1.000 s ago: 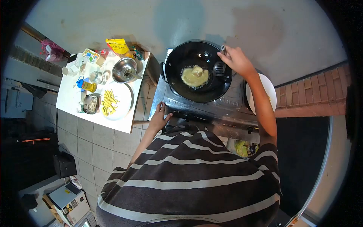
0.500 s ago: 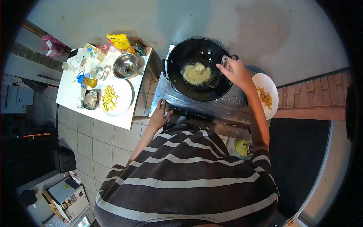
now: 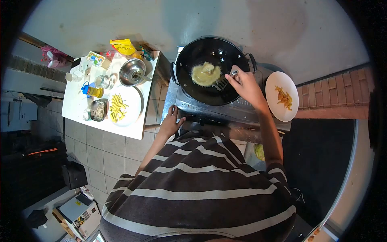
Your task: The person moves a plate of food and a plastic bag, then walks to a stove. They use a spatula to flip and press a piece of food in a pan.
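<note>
Held by its handle, a slotted spatula [image 3: 222,83] is in my right hand [image 3: 245,85], with the blade low inside a black two-handled wok [image 3: 192,51]. To the left of the blade, a pale yellow mass of food [image 3: 206,76] lies in the wok, bubbling at its edges. The wok stands on a metal gas stove [image 3: 191,105]. My left hand [image 3: 171,123] rests at the stove's front left edge, fingers stretched out and nothing in them. Right of my right forearm is a white oval plate [image 3: 275,112] bearing browned fried strips [image 3: 284,98].
At the left stands a white table [image 3: 133,130]. On it are a plate [image 3: 136,105] of pale yellow strips [image 3: 117,108], a steel bowl [image 3: 130,69] with a utensil, a yellow bag [image 3: 123,47], a blue-capped bottle [image 3: 95,92] and jars. A wall rises behind the stove; brickwork [image 3: 322,96] borders the right.
My right hand and the spatula have shifted slightly left and down in the wok, the blade now lower beside the food. My left hand stays at the stove edge. The view has tilted slightly.
</note>
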The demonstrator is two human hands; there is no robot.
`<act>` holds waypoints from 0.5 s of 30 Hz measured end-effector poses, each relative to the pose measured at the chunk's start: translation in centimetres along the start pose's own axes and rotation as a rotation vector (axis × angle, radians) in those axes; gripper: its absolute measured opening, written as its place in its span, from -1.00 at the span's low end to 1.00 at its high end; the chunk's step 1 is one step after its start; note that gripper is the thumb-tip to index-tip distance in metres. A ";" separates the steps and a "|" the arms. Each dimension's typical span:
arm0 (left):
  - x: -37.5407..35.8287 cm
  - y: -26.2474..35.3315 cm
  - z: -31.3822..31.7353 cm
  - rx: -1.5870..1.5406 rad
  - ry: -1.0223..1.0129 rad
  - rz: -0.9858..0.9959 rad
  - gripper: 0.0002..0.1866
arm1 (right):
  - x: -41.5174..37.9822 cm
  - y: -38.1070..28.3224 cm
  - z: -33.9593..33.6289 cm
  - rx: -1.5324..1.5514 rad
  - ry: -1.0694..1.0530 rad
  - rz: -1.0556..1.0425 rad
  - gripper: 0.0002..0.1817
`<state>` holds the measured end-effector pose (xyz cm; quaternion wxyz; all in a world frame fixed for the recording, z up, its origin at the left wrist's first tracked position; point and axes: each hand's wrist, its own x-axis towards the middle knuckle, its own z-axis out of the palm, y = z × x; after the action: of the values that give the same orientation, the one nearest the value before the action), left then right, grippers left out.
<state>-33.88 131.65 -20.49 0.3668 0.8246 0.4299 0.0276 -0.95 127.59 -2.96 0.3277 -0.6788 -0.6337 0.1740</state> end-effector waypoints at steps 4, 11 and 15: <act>0.0 -0.3 -0.1 0.013 -0.011 0.017 -0.17 | 0.0 -0.4 -0.1 -0.036 0.005 0.017 -0.74; 0.4 -0.4 -2.8 -0.059 -0.112 0.029 -0.25 | -0.8 -2.9 -1.2 -0.074 0.103 0.039 -0.75; 1.4 -1.2 -4.7 -0.035 -0.167 0.089 -0.38 | -3.2 -4.6 -1.5 -0.075 0.201 0.131 -0.79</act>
<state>-35.50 135.87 -18.20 0.4139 0.8359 0.3602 -0.0173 -3.83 124.04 0.59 0.3521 -0.7445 -0.5580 0.1021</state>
